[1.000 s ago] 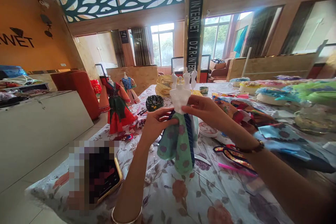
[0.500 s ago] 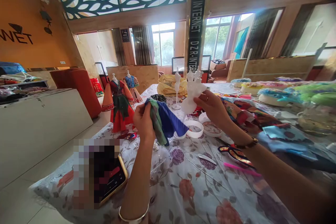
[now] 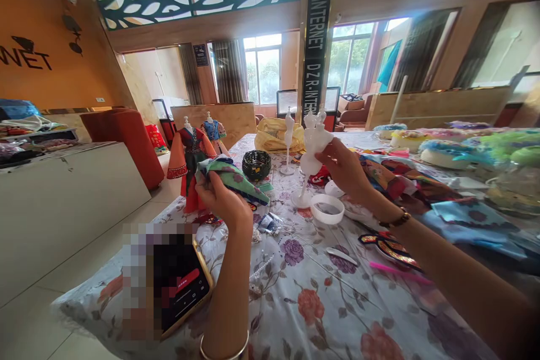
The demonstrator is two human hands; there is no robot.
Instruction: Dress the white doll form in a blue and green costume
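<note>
White plastic dress form [image 3: 313, 152]: 1 pc; torso in R hand [image 3: 342, 164], stem slanting down to round base; flat contact w/ table, can't tell. Clock ref. = its base, 12 = far side.
R hand: thumb & fingers clamped on torso side.
Green purple-dotted cloth piece w/ dark-blue edging [image 3: 242, 180]: 1 pc, approx. 9–10 o'clock, aloft, apart fr. form.
L hand [image 3: 221, 199]: fingers pinched tog. on bunched end; some hidden.
Handling (judgement): best grip form low on torso, base kept level; pinch cloth by 1 edge, shake out folds, mind limp hem.
White slender dress form [image 3: 288, 138]: 1 pc, upright, 11 o'clock, near; topple risk if bumped, prob.
White plastic ring [image 3: 327, 210]: 1 pc, 3–4 o'clock, just beside base; rim could catch it.
Black round woven bowl [image 3: 256, 166]: 1 pc, 10 o'clock, under cloth's path.
Gold-edged phone [image 3: 181, 287]: 1 pc, 8 o'clock, btwn form & table's L edge.
White floral tablecloth [image 3: 274, 320]: most room for moving at 6 o'clock; R side crowded.
</note>
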